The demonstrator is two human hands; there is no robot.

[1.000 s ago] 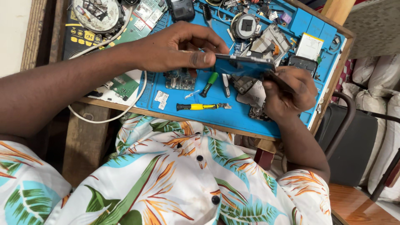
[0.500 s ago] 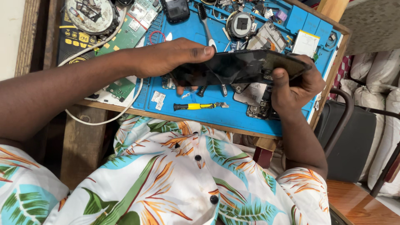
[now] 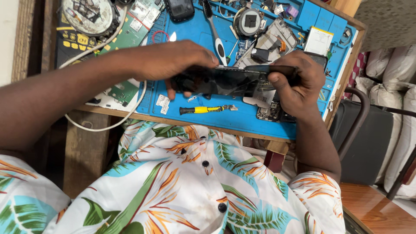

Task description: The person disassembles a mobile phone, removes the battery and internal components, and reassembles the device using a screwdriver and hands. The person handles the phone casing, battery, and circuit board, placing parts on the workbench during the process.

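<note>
**benchlurker:** What's cluttering the tabletop (image 3: 82, 147) around that repair, going left to right?

**solderfan:** Far left there's a round grey device (image 3: 86, 15) with a white cable (image 3: 104, 125) looping off the edge, and a green circuit board (image 3: 123, 91) just beside the blue work mat (image 3: 242, 119). The person's left hand (image 3: 173, 60) comes in over that cable, fingers (image 3: 171, 92) curled around the left end of a long dark phone panel (image 3: 229, 80), clamped on it. The panel is held flat just above the mat, between both hands.

**benchlurker:** Anything under or behind it?

**solderfan:** A yellow-handled screwdriver (image 3: 203, 109) lies on the mat right below the panel, near the front edge. Behind it a white-handled tool (image 3: 216, 37) points up toward a black gadget (image 3: 178, 9), and there's a round part (image 3: 249, 21) with opened phone frames (image 3: 277, 39) next to it. The panel hides whatever sits directly beneath.

**benchlurker:** And the right side?

**solderfan:** The right hand (image 3: 299, 82) pinches the panel's right end, thumb on top, fingers shut on it. Another phone body (image 3: 271, 112) peeks out under that hand, and a white battery (image 3: 318, 41) rests further back. A dark chair (image 3: 368, 138) stands beyond the tabletop.
</note>
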